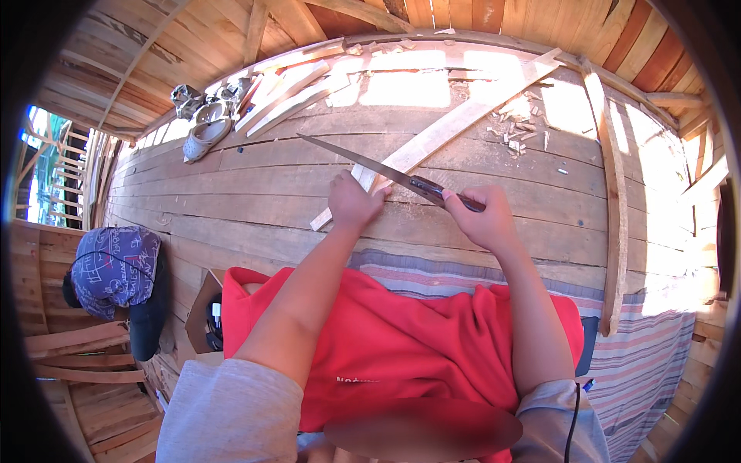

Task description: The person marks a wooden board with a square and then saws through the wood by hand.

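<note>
My right hand (486, 216) is closed around the dark handle of a handsaw (355, 160). Its long blade points up and to the left, crossing the long pale wooden board (451, 133). Whether the teeth touch the wood, I cannot tell. Left of the handle, my left hand (357, 202) is wrapped over the board near its closer end, fingers partly hidden. The board lies slanted, its far end toward the upper right, its near end sticking out past my left hand.
Wood offcuts (519, 133) lie right of the board. Further back on the plank floor (255, 166) are clogs (207, 131) and loose wood strips (297, 100). A long beam (611, 201) bounds the right side, beside a striped cloth (644, 363). Someone in a patterned blue top (116, 270) is at the left.
</note>
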### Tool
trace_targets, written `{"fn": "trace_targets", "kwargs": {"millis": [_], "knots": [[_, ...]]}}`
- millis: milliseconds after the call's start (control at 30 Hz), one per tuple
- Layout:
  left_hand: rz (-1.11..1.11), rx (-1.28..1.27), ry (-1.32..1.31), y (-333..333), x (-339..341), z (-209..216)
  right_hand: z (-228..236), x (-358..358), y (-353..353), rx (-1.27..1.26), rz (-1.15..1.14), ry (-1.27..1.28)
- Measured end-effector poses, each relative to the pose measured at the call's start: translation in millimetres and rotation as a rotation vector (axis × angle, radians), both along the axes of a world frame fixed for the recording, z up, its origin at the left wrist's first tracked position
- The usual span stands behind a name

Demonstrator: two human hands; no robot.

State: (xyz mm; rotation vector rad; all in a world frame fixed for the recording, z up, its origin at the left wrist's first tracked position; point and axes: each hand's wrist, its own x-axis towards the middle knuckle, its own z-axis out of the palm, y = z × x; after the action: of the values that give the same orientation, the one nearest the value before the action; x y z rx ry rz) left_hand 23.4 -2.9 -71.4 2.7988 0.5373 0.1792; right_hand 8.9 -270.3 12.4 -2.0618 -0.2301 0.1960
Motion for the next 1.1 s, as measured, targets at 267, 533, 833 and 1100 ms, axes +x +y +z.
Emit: {"fn": "trace_targets", "kwargs": {"millis": [267,533,833,1100], "knots": [[0.015,-0.012,0.028,0.2,-6.0,-2.5,11.3,-0.9,-69.4,-0.003,-0.105,0.076],[0.032,0.001,0.051,1.4,-0.3,-1.3,0.7,-5.1,-66.1,0.038,-0.099,0.027],[-0.031,0.000,0.033,3.3,6.8,-2.6,-3.8,3.5,9.3,0.064,0.054,-0.027],[0.011,-0.015,0.037,6.8,5.2,1.4,9.2,-9.9,-65.2,0.027,-0.104,0.024]]}}
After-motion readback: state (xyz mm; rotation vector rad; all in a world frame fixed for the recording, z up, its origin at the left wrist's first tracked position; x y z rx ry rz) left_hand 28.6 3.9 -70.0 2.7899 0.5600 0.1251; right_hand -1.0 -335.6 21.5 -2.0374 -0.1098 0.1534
